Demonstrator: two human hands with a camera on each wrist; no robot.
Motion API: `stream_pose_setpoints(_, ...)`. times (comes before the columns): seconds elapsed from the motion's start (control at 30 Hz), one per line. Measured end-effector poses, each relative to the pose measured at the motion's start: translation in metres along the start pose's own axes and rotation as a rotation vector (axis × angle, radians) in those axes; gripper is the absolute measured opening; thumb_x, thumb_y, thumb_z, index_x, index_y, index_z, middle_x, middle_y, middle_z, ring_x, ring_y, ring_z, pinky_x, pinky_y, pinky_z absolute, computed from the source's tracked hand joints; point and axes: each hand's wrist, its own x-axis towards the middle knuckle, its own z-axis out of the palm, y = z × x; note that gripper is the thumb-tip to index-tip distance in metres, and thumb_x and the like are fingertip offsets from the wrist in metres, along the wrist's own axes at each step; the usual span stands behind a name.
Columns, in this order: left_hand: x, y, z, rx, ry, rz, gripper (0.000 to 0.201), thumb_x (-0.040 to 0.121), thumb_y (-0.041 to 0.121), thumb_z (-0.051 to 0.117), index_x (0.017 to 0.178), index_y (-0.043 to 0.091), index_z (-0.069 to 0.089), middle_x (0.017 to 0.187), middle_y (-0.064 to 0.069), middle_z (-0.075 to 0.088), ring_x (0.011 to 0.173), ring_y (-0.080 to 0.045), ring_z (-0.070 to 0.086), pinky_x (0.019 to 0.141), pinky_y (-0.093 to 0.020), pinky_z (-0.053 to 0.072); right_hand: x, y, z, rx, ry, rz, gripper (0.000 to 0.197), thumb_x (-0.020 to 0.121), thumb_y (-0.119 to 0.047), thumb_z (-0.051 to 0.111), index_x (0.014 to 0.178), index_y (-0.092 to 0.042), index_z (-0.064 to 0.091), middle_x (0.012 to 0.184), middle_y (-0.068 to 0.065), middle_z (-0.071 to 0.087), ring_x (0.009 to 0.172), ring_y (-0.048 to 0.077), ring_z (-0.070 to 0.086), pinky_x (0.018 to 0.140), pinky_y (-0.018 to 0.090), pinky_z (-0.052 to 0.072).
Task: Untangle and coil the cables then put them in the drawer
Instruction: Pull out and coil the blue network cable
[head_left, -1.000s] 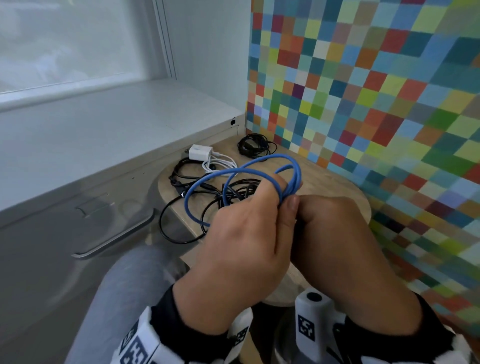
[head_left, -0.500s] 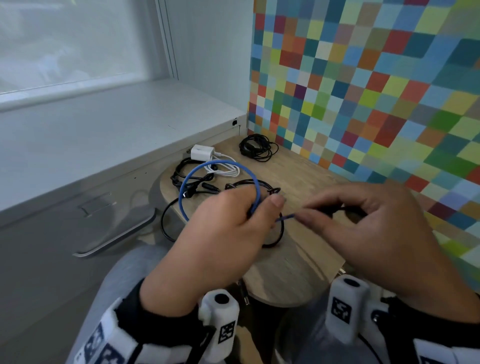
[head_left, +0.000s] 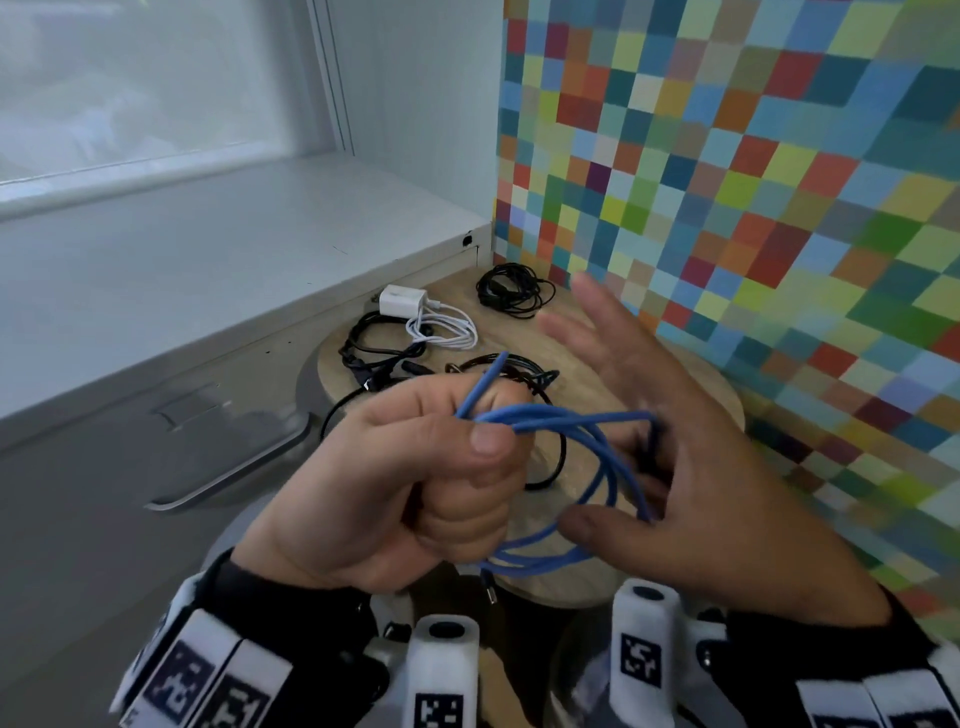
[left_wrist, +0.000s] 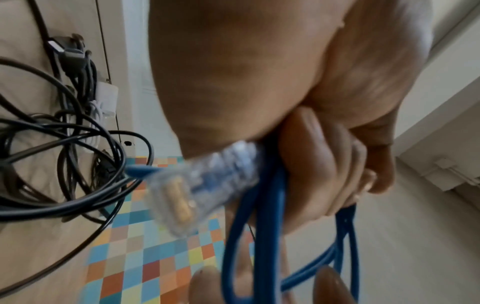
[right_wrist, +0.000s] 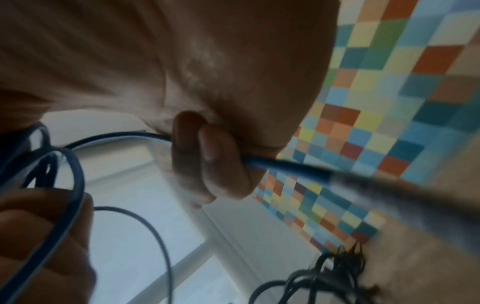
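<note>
My left hand (head_left: 483, 431) holds a bundle of blue cable (head_left: 602, 457) loops in its fist, thumb pressed on top, above the round wooden table (head_left: 519, 343). The left wrist view shows the blue cable (left_wrist: 265, 236) running through the curled fingers, its clear plug (left_wrist: 202, 185) sticking out. My right hand (head_left: 670, 447) sits against the loops on their right. Its upper fingers are spread straight, while two lower fingers (right_wrist: 207, 160) curl round the blue cable (right_wrist: 280, 166). The grey drawer front with its handle (head_left: 234, 478) is closed at left.
A tangle of black cables (head_left: 379, 358), a white charger with its cord (head_left: 405, 301) and a small coiled black cable (head_left: 511, 291) lie on the table's far side. A black loop (head_left: 550, 467) lies under my hands. The colourful checked wall (head_left: 753, 182) stands at right.
The right hand came back from pulling the cable end out to the right and now meets the left hand. The blue loops have swung from the left of the left hand to its right.
</note>
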Motion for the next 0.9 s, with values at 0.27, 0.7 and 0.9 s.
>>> stream_pose_setpoints(0.27,0.007,-0.003,-0.005,0.145,0.338,0.01,0.023,0.088,0.021,0.069,0.071,0.015,0.056,0.053,0.008,0.026,0.039,-0.009,0.023,0.05,-0.027,0.037,0.012,0.001,0.006,0.245,0.176,0.112,0.009,0.086,-0.024,0.07,0.089,-0.019,0.077,0.058,-0.011,0.061,0.046,-0.001,0.053,0.049,0.007,0.039)
stream_pose_setpoints(0.7,0.032,-0.023,0.009,0.253,0.695,0.173,0.04,0.089,0.049,0.055,0.062,0.019,0.052,0.066,-0.004,0.04,0.052,-0.017,0.039,0.045,-0.029,0.034,0.019,0.009,0.017,0.491,0.361,0.266,0.026,0.102,-0.025,0.054,0.1,-0.022,0.08,0.054,0.004,0.037,0.04,0.007,0.025,0.039,0.018,0.023)
stream_pose_setpoints(0.9,0.032,-0.023,0.012,0.225,0.653,0.308,0.043,0.093,0.047,0.048,0.064,0.016,0.042,0.057,-0.002,0.032,0.05,-0.024,0.052,0.076,-0.05,0.045,0.021,0.011,0.015,0.446,0.336,0.248,0.029,0.086,-0.042,0.063,0.095,-0.019,0.078,0.07,0.018,0.056,0.038,0.008,0.031,0.039,0.02,0.027)
